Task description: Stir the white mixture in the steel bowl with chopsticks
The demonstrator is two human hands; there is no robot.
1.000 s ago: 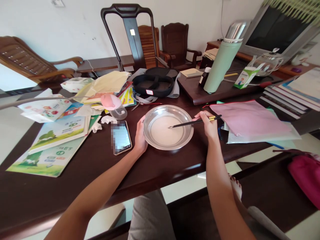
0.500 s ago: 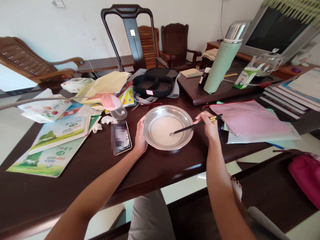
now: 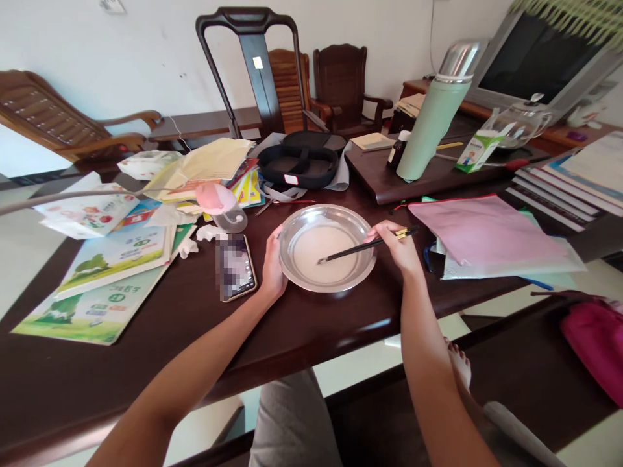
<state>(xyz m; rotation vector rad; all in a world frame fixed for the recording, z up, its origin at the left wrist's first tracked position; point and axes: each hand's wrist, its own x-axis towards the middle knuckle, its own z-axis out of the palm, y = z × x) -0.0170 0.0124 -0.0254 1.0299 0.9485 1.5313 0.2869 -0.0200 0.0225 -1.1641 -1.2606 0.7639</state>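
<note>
A shallow round metal bowl (image 3: 335, 215) stands on the dark table, with a whitish, milky liquid (image 3: 311, 243) in its bottom. Against the bowl's left rim, my left hand (image 3: 273, 267) is closed, fingers behind the side and partly hidden. My right hand (image 3: 396, 243), at the right rim, grips black chopsticks (image 3: 351, 250) with gold bands near their upper ends. Their tips dip into the liquid near the middle of the bowl. To the left of my left hand lies a phone (image 3: 238, 267) with its screen lit and partly blurred out.
Left are booklets (image 3: 100, 311), crumpled tissues (image 3: 187, 248) and a pink-topped clear cup (image 3: 221, 204). Behind the bowl sits an open black case (image 3: 296, 170). Rightward are a pink pouch (image 3: 481, 227), a green thermos (image 3: 433, 123) and stacked books (image 3: 555, 194).
My right hand has shifted slightly left, carrying the chopsticks' tips left through the liquid. My left hand and the bowl have stayed in place.
</note>
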